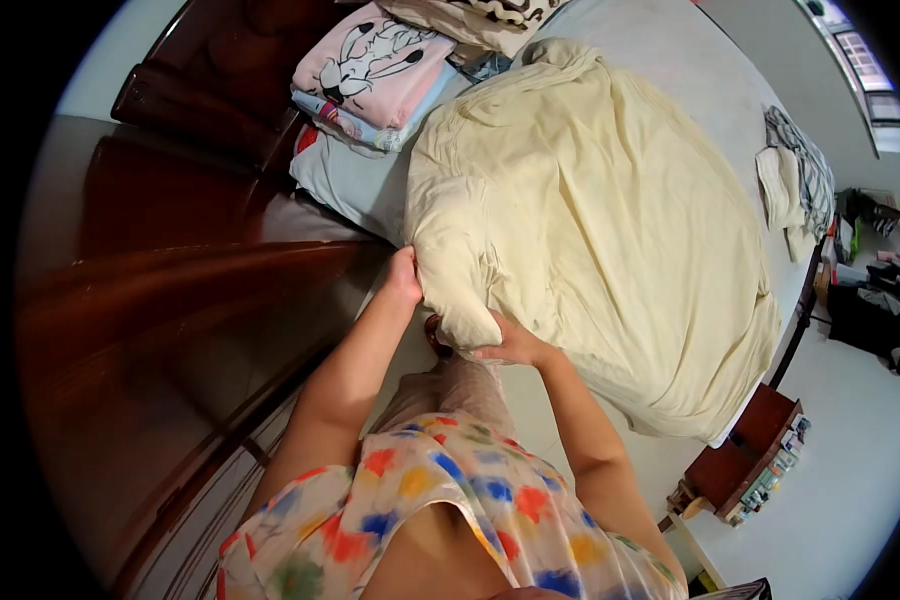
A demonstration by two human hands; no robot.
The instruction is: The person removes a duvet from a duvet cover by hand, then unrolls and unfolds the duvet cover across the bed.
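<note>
A large cream duvet [590, 220] lies spread over the bed, rumpled, with its near left corner hanging over the edge towards me. At the left side of that corner, my left hand [406, 275] is closed on the fabric, its fingers partly hidden by the cloth. My right hand [510, 342] grips the lower end of the same corner, thumb and fingers around the bunched edge. Between my two hands the cloth bulges in a thick fold. Whether a filling sits inside the cover I cannot tell.
Folded pink and blue bedding [370, 70] is stacked by the dark wooden headboard [210, 80]. Striped clothes [802, 165] lie at the bed's far edge. A glossy wooden cabinet [190, 300] stands close on my left. A small brown shelf [745, 455] with items is at lower right.
</note>
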